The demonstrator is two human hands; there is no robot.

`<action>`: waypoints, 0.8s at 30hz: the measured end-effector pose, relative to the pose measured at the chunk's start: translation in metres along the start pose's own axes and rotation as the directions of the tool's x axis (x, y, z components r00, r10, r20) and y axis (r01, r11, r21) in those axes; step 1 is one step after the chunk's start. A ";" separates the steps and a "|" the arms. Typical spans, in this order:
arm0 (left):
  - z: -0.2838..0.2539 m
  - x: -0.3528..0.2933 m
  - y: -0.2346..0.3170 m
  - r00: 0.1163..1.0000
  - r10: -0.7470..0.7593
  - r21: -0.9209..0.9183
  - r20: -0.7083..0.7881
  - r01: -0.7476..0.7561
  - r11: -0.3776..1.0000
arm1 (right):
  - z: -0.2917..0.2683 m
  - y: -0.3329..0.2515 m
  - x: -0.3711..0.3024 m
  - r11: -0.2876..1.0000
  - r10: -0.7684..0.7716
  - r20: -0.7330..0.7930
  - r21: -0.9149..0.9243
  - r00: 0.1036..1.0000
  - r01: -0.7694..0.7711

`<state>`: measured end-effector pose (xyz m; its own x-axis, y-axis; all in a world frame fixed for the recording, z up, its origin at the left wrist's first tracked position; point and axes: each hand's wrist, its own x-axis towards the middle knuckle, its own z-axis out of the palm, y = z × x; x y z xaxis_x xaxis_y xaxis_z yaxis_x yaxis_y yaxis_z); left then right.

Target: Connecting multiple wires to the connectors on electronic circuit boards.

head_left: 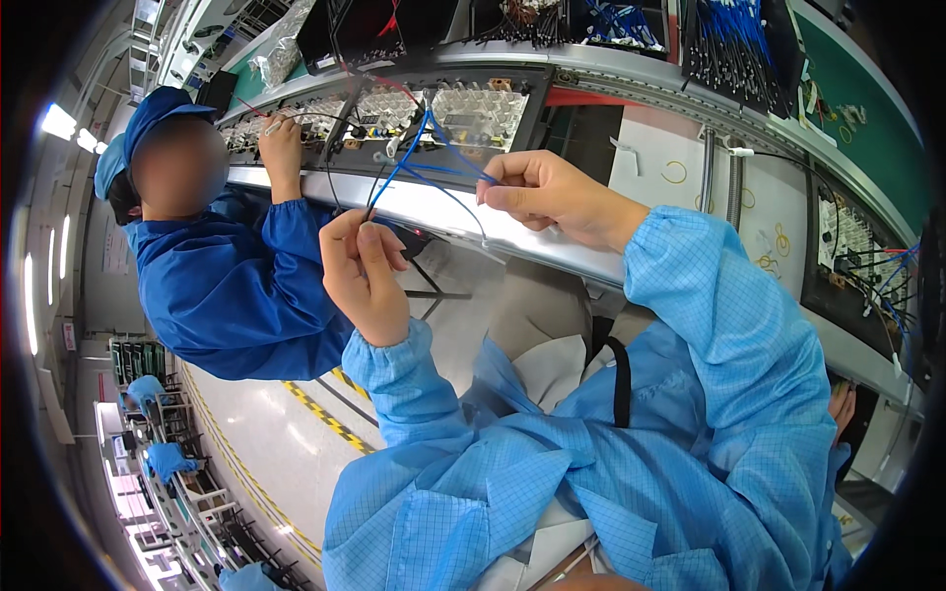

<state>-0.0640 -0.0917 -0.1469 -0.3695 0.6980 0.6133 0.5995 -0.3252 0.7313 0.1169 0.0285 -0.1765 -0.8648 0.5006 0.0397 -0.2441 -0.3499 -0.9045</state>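
Note:
In front of me, above the metal edge of the line, a bundle of blue wires (428,118) stretches between my hands. My left hand (365,271) pinches the lower left end of the bundle between thumb and fingers, where dark wire also shows. My right hand (557,197) has thumb and forefinger closed on a blue wire at the right. One thin wire end hangs loose between the hands. Just beyond them lies a black tray with clear plastic parts (478,113), partly hidden by the wires.
At the left a co-worker in a blue smock (232,286) reaches to a neighbouring tray. Black bins of blue wires (734,59) stand along the back. On the right, another wired unit (857,246) sits on the line. Yellow loops (675,172) lie on a white surface.

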 end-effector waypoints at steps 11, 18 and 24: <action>-0.004 0.000 -0.004 0.998 0.054 0.001 -0.010 -0.054 0.999 | 0.000 0.005 0.007 0.943 -0.323 -0.263 -0.171 0.909 0.285; 0.001 0.001 0.002 0.991 -0.040 0.086 0.128 0.029 0.996 | -0.008 -0.010 0.006 0.946 -0.281 -0.222 -0.226 0.934 0.232; 0.001 0.005 0.005 0.980 -0.018 0.190 0.200 -0.021 0.982 | -0.003 -0.011 0.000 0.961 -0.270 -0.170 -0.102 0.948 0.255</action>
<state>-0.0618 -0.0892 -0.1408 -0.2309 0.8173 0.5280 0.7310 -0.2124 0.6485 0.1209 0.0353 -0.1678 -0.6793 0.7033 0.2095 -0.4108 -0.1279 -0.9027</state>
